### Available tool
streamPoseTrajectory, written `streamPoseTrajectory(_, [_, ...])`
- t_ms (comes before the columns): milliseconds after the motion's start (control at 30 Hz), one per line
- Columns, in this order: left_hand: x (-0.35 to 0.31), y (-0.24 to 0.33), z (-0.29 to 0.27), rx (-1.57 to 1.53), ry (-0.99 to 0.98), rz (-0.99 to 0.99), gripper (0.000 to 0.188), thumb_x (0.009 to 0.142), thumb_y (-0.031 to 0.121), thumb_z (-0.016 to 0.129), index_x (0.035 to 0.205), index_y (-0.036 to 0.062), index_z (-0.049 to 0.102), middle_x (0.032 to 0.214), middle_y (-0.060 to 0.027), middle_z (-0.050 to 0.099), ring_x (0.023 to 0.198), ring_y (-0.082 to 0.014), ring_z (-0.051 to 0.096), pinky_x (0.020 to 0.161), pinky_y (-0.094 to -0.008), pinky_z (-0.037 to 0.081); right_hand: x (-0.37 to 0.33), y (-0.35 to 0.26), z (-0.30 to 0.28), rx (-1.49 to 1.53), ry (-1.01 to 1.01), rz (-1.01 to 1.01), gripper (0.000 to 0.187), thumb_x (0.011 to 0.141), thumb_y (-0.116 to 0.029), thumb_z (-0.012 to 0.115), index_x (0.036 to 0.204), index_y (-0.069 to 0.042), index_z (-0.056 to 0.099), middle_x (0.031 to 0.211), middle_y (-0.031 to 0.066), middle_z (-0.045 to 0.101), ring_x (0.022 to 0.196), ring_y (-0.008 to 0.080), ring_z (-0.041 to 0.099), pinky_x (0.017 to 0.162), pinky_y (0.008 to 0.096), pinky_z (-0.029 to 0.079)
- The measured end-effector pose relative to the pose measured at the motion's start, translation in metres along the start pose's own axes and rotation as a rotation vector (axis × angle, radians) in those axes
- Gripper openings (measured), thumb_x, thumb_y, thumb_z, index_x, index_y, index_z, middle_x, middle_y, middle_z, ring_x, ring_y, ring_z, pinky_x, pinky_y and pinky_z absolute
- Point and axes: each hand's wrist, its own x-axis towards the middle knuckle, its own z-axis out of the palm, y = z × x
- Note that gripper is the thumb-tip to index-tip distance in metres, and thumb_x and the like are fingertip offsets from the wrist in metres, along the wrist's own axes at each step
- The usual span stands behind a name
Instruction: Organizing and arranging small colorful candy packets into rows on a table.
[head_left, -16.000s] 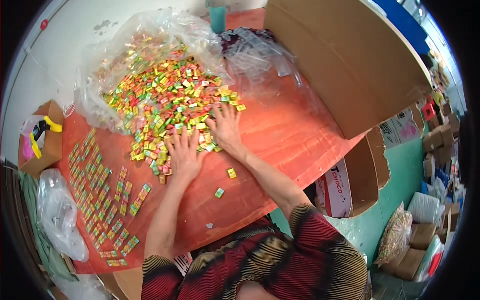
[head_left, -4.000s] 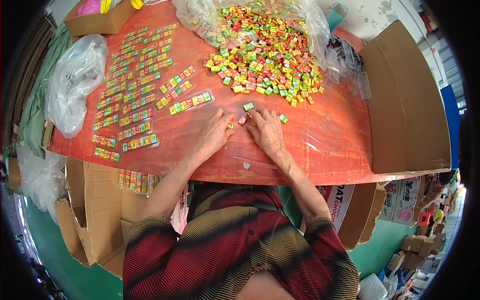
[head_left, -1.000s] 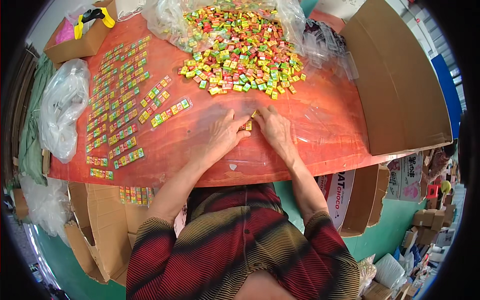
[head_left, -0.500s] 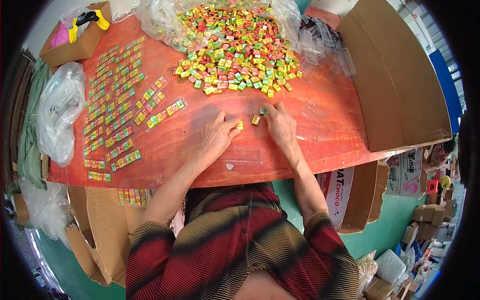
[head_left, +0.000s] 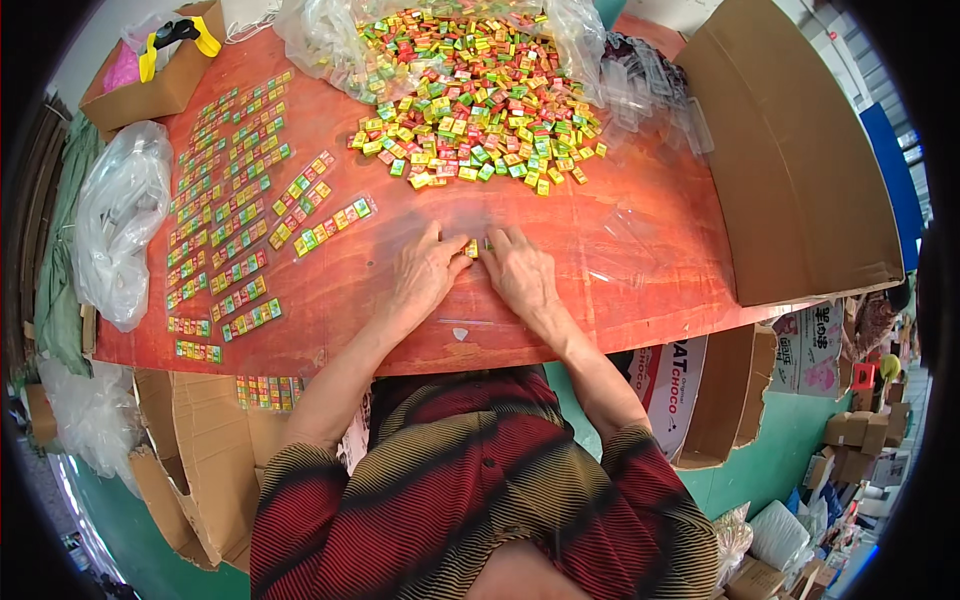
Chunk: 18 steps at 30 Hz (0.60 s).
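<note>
My left hand (head_left: 424,272) rests low over the red table, its thumb and forefinger closed at the side of a small yellow box (head_left: 472,248). Close on the other side is my right hand (head_left: 521,276), fingertips bent down and together over a small green box (head_left: 488,243) that they mostly cover. The two hands nearly meet around these little boxes. Beyond them lies a large heap of small red, yellow and green boxes (head_left: 490,110), spilling from a clear plastic bag (head_left: 325,50). Filled clear strips of the same boxes (head_left: 333,228) lie to the left.
Many more filled strips (head_left: 240,235) cover the table's left side. A crumpled clear bag (head_left: 125,225) sits at the left edge. A tall cardboard box (head_left: 800,160) stands on the right, near empty clear trays (head_left: 655,100). An open carton (head_left: 215,450) is below the table's edge.
My right hand has moved left, bringing its small boxes up against the one at my left hand. My left hand has shifted slightly left.
</note>
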Motion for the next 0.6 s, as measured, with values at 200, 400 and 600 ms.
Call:
streamPoseTrajectory(200, [-0.001,-0.002,-0.002,-0.006,0.001,0.007,0.026,0.071,0.019,0.068,0.096,0.0133,0.065,0.084,-0.0112,0.050,0.074,-0.0301,0.057,0.061,-0.0418,0.045,0.005,0.012,-0.029,0.078,-0.035,0.020,0.048,0.071,-0.019,0.068,0.114,-0.005,0.050,0.102,0.0150,0.051,0.092,0.0309,0.054,0.071,0.0385,0.048])
streamPoseTrajectory(400, [0.002,-0.003,0.000,-0.020,-0.009,0.043,0.026,0.071,0.019,0.068,0.096,0.0142,0.065,0.083,-0.0109,0.049,0.075,-0.0298,0.057,0.061,-0.0421,0.045,0.011,0.021,-0.009,0.133,-0.179,-0.122,0.041,0.073,-0.014,0.064,0.110,-0.003,0.051,0.106,0.0145,0.052,0.094,0.0340,0.053,0.078,0.0383,0.045])
streamPoseTrajectory(600, [0.001,-0.004,0.002,-0.013,-0.001,0.034,0.026,0.070,0.018,0.068,0.095,0.0142,0.065,0.084,-0.0110,0.049,0.075,-0.0301,0.057,0.061,-0.0423,0.045,0.014,0.026,-0.010,0.325,-0.226,-0.206,0.030,0.075,-0.010,0.061,0.104,-0.002,0.054,0.105,0.0149,0.053,0.094,0.0332,0.054,0.078,0.0388,0.046])
